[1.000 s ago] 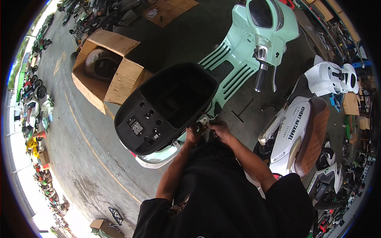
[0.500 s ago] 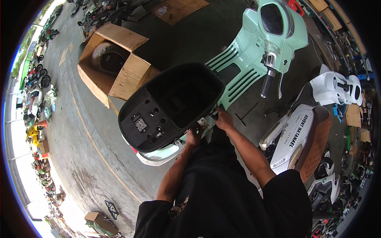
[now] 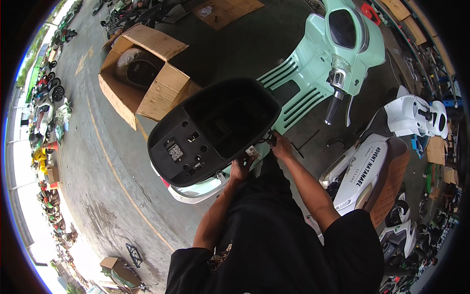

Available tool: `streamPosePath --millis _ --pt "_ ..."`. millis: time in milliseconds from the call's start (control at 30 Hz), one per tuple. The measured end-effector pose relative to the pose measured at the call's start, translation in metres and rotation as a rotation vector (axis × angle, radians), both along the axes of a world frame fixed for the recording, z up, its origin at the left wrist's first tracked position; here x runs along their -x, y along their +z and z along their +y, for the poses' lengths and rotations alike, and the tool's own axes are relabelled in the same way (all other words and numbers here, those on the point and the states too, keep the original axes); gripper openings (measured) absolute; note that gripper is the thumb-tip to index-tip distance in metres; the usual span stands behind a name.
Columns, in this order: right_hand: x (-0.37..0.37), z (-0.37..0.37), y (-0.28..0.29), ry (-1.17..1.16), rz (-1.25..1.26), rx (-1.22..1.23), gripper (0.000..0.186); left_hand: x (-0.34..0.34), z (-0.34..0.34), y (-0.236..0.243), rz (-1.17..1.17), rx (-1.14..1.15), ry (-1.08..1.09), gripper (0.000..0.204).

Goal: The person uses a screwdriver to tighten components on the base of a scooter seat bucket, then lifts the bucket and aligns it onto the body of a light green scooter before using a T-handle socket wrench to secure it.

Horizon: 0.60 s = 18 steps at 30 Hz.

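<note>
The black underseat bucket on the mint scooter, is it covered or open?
Open: nothing covers the black underseat bucket, and its dark inside shows.

– What place is this?
– A scooter workshop: a mint-green scooter (image 3: 313, 46) with its storage bin (image 3: 223, 122) uncovered, a white scooter (image 3: 363, 169) nearby, crowded shelves (image 3: 425, 54), and parts (image 3: 137, 15) heaped along the floor (image 3: 115, 152).

The right hand (image 3: 281, 147) has moved forward, away from the left hand (image 3: 240, 169).

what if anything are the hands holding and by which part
Left hand: a small pale piece, apparently by its near edge. Right hand: cannot be told.
</note>
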State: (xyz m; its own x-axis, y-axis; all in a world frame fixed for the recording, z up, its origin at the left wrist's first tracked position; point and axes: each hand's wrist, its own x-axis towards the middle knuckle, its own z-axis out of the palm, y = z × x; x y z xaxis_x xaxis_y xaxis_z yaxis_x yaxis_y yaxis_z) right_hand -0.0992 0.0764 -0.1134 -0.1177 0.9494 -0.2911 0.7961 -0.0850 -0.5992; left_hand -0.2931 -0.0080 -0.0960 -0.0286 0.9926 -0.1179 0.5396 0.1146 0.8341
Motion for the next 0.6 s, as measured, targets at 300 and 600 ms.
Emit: streamPosePath --millis 300,600 --pt "-0.002 -0.016 -0.025 -0.099 0.481 0.377 0.031 0.002 0.000 -0.005 0.035 0.015 -0.020 0.026" --pt "-0.009 -0.002 -0.005 -0.139 0.069 0.069 0.026 0.006 -0.008 -0.022 0.084 -0.078 -0.029 0.027"
